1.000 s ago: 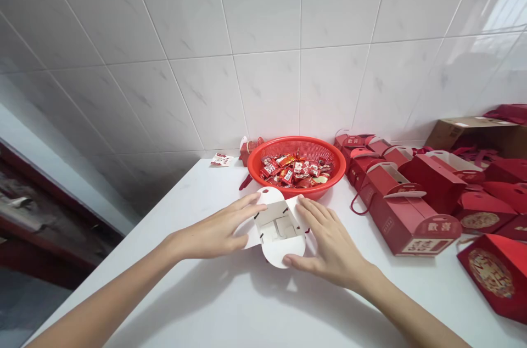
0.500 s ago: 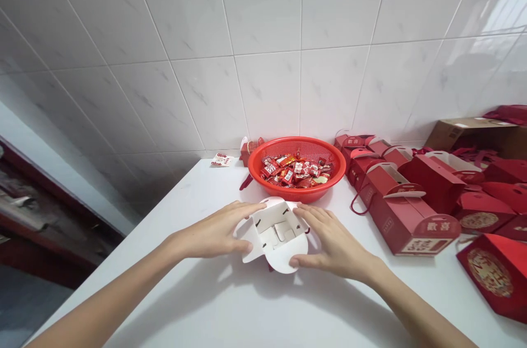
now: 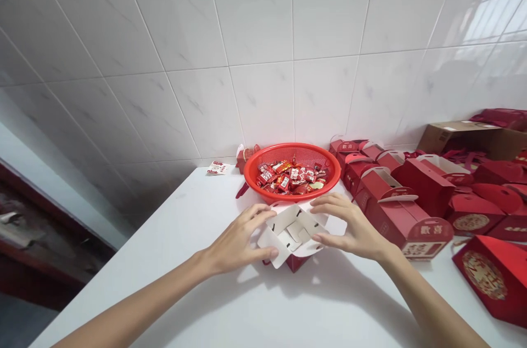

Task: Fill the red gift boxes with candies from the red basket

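Observation:
A small red gift box with a white inside stands on the table, its top flaps folded outward and slits showing near the rim. No candy shows inside it. My left hand holds its left side, fingertips at the back-left edge and thumb on the front-left flap. On the other side, my right hand holds the right flap with thumb and fingers spread around it. Just behind the box, a red plastic basket holds many wrapped candies.
Several red gift boxes crowd the right side of the white table. Behind them sits a cardboard carton. A printed card and a small red box lie left of the basket, near the tiled wall.
The box has turned between my hands, and its red front corner now shows. Both hands have shifted right in the picture along with it, while the camera view has moved slightly.

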{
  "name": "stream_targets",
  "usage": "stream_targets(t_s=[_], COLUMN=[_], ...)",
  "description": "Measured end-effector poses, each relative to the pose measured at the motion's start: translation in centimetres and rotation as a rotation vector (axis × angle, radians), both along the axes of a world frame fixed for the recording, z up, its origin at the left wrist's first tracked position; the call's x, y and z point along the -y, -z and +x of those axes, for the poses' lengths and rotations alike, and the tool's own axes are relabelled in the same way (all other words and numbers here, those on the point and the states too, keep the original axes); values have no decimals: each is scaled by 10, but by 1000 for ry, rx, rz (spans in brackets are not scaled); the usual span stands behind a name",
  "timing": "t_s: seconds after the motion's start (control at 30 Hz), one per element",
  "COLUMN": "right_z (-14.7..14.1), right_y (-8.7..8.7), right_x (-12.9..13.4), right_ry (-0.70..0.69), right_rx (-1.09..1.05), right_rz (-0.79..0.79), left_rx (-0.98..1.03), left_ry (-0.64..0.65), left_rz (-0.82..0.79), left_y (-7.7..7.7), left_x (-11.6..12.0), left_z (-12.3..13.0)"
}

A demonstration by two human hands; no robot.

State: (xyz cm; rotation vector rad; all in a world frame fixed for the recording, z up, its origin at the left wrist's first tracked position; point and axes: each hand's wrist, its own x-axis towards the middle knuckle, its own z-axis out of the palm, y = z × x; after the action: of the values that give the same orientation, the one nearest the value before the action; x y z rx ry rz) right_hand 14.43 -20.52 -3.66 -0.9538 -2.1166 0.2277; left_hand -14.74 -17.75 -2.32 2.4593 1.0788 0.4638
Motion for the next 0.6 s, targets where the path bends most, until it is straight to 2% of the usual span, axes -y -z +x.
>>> stream_targets(t_s=[0.1, 0.2, 0.33, 0.47, 0.6], right_z=[0, -2, -3, -5, -8], right_y=[0, 0, 1, 4, 7], right_x=[-1, 0, -1, -3, -4], right_ry=[7, 29, 41, 75, 99], right_rx=[-122, -262, -429, -495, -477], right_rz=[59, 55, 14, 7, 24], left_rx=[-6, 87, 162, -42, -435], left_ry=[30, 38, 12, -16, -83], left_rz=[41, 98, 120, 104, -16], left_y=[-4, -18, -43, -57, -50], left_x=[-1, -9, -40, -92, -138], left_z=[0, 2, 12, 25, 43])
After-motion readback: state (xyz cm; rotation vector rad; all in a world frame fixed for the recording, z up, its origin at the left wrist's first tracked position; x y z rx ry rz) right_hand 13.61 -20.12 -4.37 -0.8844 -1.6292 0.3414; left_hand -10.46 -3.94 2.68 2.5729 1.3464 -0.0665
